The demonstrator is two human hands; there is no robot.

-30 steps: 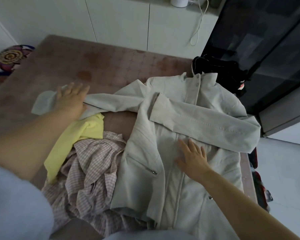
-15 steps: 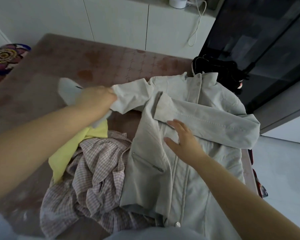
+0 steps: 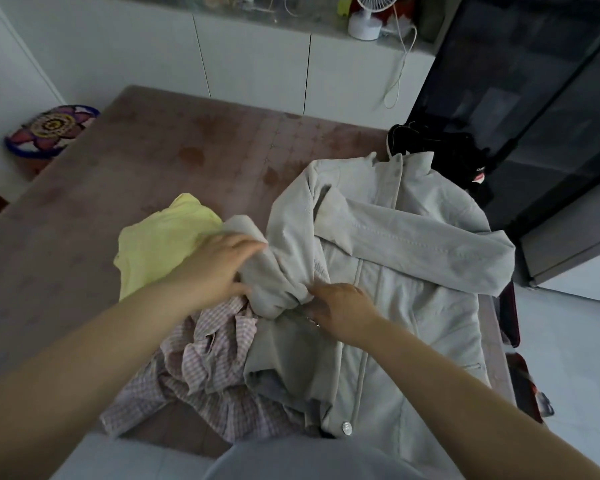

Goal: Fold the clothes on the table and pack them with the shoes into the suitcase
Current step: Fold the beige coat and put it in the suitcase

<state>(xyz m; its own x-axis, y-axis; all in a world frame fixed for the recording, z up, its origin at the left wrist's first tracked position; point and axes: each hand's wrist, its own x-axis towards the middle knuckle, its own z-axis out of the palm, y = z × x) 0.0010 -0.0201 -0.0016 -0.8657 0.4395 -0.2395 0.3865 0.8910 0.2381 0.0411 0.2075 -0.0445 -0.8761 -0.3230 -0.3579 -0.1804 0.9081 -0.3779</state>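
On a brown patterned table (image 3: 153, 150) before white cabinets (image 3: 257, 64), apparently working through the fold of a pale beige jacket (image 3: 413, 289) lying face up at the near right, collar toward the far edge, one arm already laid across the chest. Holding the other sleeve (image 3: 274, 271) bunched in a soft roll against the jacket's left flank. Gripping that roll with the left hand (image 3: 219, 268), fingers reaching over the top and thumb tucked beneath. Pinching its near end with the right hand (image 3: 340, 310), fingers curled down into the cloth at the jacket front. Judging the jacket to be soft, limp and fairly light, with a little body from its seams and snap-fastened front, and probably sliding easily over the tabletop. Taking hold best at cuff, shoulder seam or hem, then pressing each fold flat with an open palm. Leaving a yellow garment (image 3: 160, 244) and a crumpled checked shirt (image 3: 215, 368) unfolded at the near left, the shirt touching the jacket's edge, with a dark bundle (image 3: 430, 147) just beyond the collar. Showing no suitcase or shoes clearly enough to tell.
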